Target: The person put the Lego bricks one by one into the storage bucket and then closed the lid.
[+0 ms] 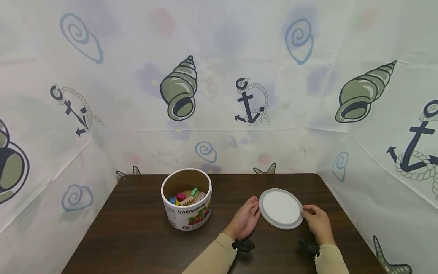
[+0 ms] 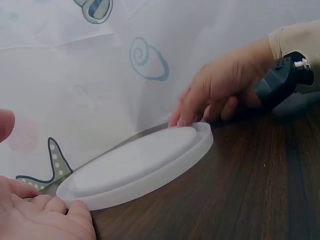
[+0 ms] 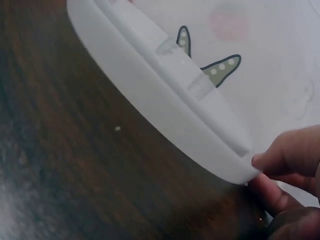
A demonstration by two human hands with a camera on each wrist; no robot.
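A round white lid (image 1: 280,209) with a raised rim is on the right part of the brown table, between both hands. My right hand (image 1: 316,221) pinches its right edge, thumb on top and a finger beneath in the right wrist view. At the lid's left edge, my left hand (image 1: 244,219) is turned palm up with loosely extended fingers, its fingertips right at the rim. Seen from the left wrist, the lid (image 2: 135,160) slants, its right side higher. To the left stands an uncovered white bucket (image 1: 186,213) printed "Interesting", with several colourful toy blocks (image 1: 187,198) inside.
The dark wood-grain table (image 1: 137,243) reaches back to a pale cloth backdrop (image 1: 219,57) printed with shells and anchors, which also hangs along both sides. A black wrist device (image 1: 243,245) sits at each beige cuff.
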